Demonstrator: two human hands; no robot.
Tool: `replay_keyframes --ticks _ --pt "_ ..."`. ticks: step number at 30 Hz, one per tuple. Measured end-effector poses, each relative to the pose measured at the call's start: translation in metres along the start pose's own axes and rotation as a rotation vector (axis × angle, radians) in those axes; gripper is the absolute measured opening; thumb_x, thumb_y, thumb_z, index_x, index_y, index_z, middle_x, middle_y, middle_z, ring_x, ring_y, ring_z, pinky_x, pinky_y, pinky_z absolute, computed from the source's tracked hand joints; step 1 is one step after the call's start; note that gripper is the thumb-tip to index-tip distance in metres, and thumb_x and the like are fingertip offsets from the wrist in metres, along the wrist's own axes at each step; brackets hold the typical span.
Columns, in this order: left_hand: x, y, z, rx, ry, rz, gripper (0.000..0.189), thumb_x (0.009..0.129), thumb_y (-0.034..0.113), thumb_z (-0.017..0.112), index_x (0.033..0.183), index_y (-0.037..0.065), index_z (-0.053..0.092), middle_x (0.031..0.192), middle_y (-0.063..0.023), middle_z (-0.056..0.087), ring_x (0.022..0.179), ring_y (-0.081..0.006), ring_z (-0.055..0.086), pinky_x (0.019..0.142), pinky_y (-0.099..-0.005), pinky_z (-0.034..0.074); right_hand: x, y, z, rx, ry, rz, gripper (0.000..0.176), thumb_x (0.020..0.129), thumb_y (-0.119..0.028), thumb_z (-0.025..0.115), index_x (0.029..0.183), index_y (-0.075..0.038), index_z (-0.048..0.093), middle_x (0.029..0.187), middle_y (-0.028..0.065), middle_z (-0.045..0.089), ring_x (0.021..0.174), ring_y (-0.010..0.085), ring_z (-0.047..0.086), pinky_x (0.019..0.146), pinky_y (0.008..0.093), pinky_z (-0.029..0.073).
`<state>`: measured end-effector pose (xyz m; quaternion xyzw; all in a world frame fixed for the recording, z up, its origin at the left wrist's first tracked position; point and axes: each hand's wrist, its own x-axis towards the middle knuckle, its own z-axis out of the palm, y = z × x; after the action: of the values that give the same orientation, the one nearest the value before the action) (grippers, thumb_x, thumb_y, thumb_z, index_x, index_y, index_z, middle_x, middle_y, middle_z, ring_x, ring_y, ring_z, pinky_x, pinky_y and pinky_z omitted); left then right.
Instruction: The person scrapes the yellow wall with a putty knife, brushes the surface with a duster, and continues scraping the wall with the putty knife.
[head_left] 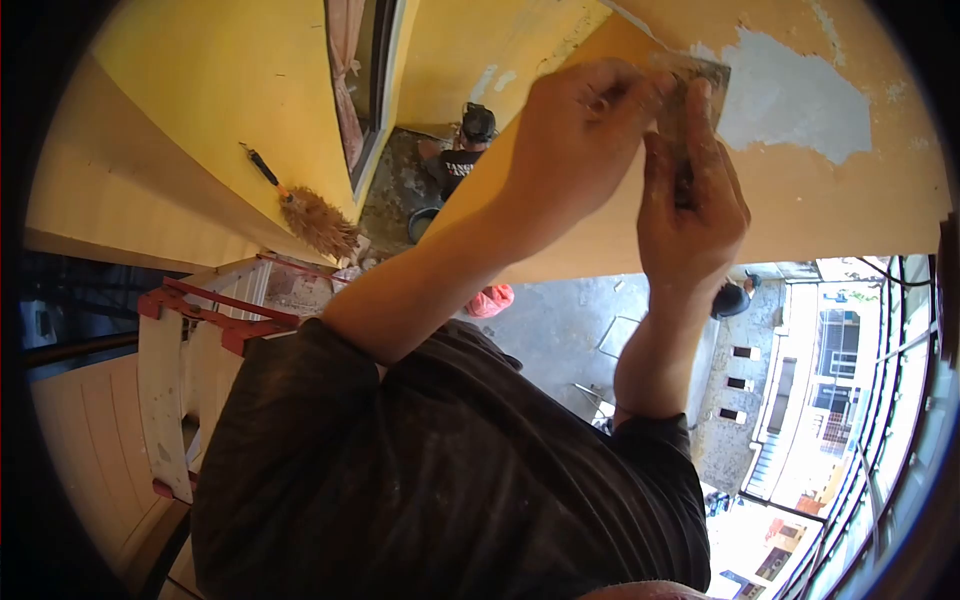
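A flat, dirty scraper (714,74) is held up against the background of the orange wall. My right hand (697,205) is closed around its dark handle, with a finger laid along the blade. From the left, my left hand (590,130) reaches in with curled fingers, its fingertips pinched at the blade's near edge. Part of the blade is hidden behind the fingers of both hands. Just right of the scraper, the wall has a pale bare patch (795,100) where the paint is gone, with ragged edges.
A red and white ladder (160,400) stands at the left. A bristly brush (315,218) with a black and orange handle lies nearby. Below, a person in a cap (478,124) is beside a bucket (422,224). A red plastic bag (490,300) lies on the grey floor. Railings (880,440) run along the right.
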<state>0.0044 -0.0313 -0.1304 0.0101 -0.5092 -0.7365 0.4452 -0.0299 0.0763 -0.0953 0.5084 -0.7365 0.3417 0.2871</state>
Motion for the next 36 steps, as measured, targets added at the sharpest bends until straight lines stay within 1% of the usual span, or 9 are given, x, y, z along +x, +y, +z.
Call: replay_keyframes --ticks 9,11,14,20,23,27,31,33,36 --pt "0.004 0.002 0.000 0.053 0.046 0.085 0.019 0.091 0.015 0.062 0.089 -0.003 0.068 0.073 -0.0009 0.065 0.069 -0.0035 0.056 0.060 -0.0190 0.044 0.005 0.003 0.007 -0.058 0.027 -0.093 0.045 0.083 0.008 0.062 0.126 0.002 0.056 0.091 0.0123 0.069 0.069 0.0080 0.057 0.055 0.0220 0.045" --pt "0.005 0.003 -0.002 -0.007 0.040 0.076 0.019 0.091 0.015 0.062 0.089 -0.003 0.068 0.073 -0.0018 0.065 0.070 -0.0041 0.057 0.061 -0.0194 0.045 0.001 0.009 0.015 0.042 0.141 -0.088 0.049 0.077 0.007 0.066 0.125 -0.005 0.059 0.074 0.0116 0.060 0.058 0.0157 0.057 0.051 0.0265 0.045" --pt "0.001 0.001 -0.005 0.219 0.018 0.096 0.021 0.090 0.018 0.063 0.092 -0.003 0.068 0.073 -0.0046 0.067 0.070 -0.0061 0.059 0.064 -0.0224 0.047 0.000 -0.003 0.008 0.034 0.064 0.061 0.050 0.077 0.008 0.065 0.125 -0.003 0.058 0.076 0.0117 0.062 0.060 0.0156 0.059 0.053 0.0262 0.046" --pt "0.001 0.006 -0.001 0.116 0.035 0.036 0.022 0.090 0.019 0.064 0.092 -0.003 0.069 0.074 -0.0040 0.067 0.070 -0.0054 0.059 0.062 -0.0211 0.046 -0.001 0.012 0.017 0.072 0.159 -0.071 0.050 0.077 0.008 0.065 0.125 -0.003 0.059 0.073 0.0111 0.061 0.058 0.0163 0.058 0.053 0.0278 0.047" --pt "0.002 0.007 -0.001 0.125 0.029 0.056 0.022 0.091 0.019 0.064 0.092 -0.002 0.069 0.075 -0.0033 0.067 0.069 -0.0049 0.058 0.060 -0.0208 0.045 0.001 0.005 0.009 0.037 0.088 0.007 0.050 0.076 0.007 0.066 0.124 -0.006 0.060 0.071 0.0114 0.059 0.056 0.0163 0.058 0.052 0.0297 0.046" --pt "-0.001 0.002 0.002 0.065 0.033 0.052 0.021 0.090 0.018 0.064 0.092 -0.002 0.069 0.074 -0.0014 0.065 0.067 -0.0047 0.056 0.060 -0.0203 0.044 -0.003 0.008 0.010 0.048 0.054 0.015 0.046 0.083 0.008 0.061 0.128 -0.002 0.056 0.093 0.0131 0.068 0.078 0.0091 0.059 0.062 0.0208 0.047" --pt "-0.001 0.013 0.006 0.091 0.089 -0.044 0.021 0.090 0.018 0.064 0.094 -0.002 0.068 0.072 0.0010 0.062 0.063 -0.0034 0.052 0.058 -0.0178 0.042 0.004 0.000 0.011 0.015 0.086 0.040 0.042 0.082 0.004 0.064 0.123 -0.003 0.060 0.084 0.0102 0.065 0.069 0.0090 0.058 0.060 0.0226 0.047" --pt "0.002 0.021 0.009 0.094 0.074 -0.060 0.035 0.096 0.028 0.056 0.088 -0.004 0.066 0.074 -0.0045 0.065 0.069 -0.0091 0.056 0.064 -0.0242 0.045 0.012 -0.001 0.015 0.032 0.176 -0.110 0.046 0.077 0.011 0.064 0.121 0.001 0.059 0.060 0.0141 0.053 0.050 0.0174 0.049 0.047 0.0286 0.040" --pt "-0.003 0.005 0.008 0.030 0.054 -0.040 0.028 0.096 0.021 0.053 0.091 -0.004 0.065 0.071 -0.0003 0.059 0.058 -0.0051 0.046 0.053 -0.0215 0.036 0.004 0.006 0.009 0.050 0.196 -0.139 0.045 0.077 0.009 0.065 0.120 0.000 0.061 0.065 0.0159 0.058 0.053 0.0219 0.055 0.049 0.0313 0.044"
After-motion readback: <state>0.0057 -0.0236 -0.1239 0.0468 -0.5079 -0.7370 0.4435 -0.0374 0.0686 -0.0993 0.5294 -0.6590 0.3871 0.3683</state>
